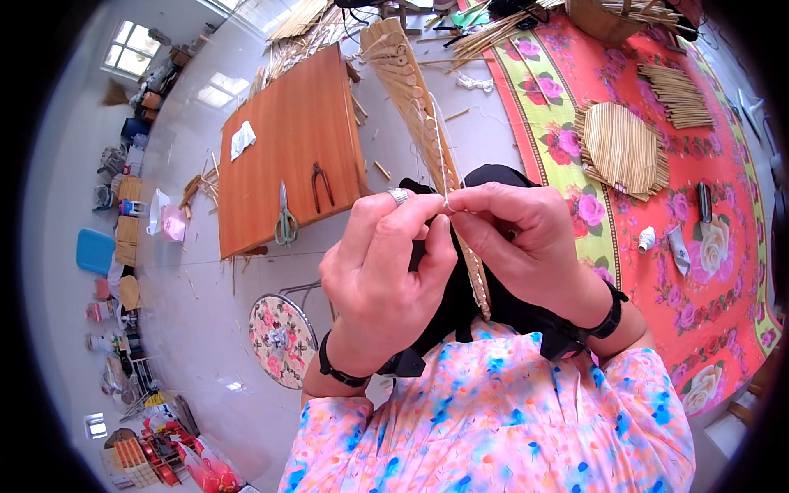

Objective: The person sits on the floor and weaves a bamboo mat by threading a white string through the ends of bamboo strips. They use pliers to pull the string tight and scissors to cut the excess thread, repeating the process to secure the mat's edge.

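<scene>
A long row of tan reed stalks [413, 92] stands edge-on before me, running from the far top down toward my lap. White string [441, 135] is laced along its edge. My left hand [385, 259] pinches the string near the middle of the row, thumb and forefinger pressed together. Against it, my right hand [522, 234] pinches the same string, so the fingertips of both hands almost meet. Whether the fingers also touch the reeds behind them I cannot tell. A ring is on my left hand, and a dark band circles each wrist.
Left is a brown wooden table [283, 123] with green-handled scissors [285, 222], pliers [320, 187] and a white cloth [242, 140]. A floral stool [282, 338] stands nearer. On the red floral cloth [649, 279] at right lie a reed mat [622, 148] and a reed bundle [675, 96].
</scene>
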Motion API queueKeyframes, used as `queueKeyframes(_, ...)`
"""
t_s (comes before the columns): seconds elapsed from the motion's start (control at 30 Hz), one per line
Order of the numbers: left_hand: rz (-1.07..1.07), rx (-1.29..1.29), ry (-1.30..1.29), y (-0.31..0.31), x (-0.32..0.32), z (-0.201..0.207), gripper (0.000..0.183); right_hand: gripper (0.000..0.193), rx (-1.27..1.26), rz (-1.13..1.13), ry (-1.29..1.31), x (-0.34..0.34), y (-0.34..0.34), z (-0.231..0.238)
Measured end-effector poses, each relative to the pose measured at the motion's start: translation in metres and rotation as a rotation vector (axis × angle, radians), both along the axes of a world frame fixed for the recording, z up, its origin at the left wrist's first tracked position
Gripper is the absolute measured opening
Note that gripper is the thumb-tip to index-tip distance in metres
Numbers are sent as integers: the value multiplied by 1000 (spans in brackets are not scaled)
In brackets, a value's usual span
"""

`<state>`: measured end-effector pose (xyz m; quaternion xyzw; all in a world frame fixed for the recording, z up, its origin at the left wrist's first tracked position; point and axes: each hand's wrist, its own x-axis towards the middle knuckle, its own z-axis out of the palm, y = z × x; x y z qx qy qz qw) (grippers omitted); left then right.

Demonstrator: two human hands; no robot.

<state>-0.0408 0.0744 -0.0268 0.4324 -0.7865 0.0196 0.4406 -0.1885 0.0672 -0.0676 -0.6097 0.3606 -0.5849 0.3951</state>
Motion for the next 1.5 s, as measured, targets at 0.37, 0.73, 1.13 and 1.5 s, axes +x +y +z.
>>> queueKeyframes(0.37,-79,-73,-204,-19,5,8,22,11,-187,-94,198,-2,-4,9)
queueKeyframes(0.73,-243,55,-7,-32,11,21,23,6,-86,-157,234,-26,-14,17)
queueKeyframes(1.13,-394,344,101,-43,2,1,27,7,-45,-105,168,-33,-14,18)
queueKeyframes(1.5,-140,515,509,-74,30,0,26,18,150,-361,-111,-90,-60,2)
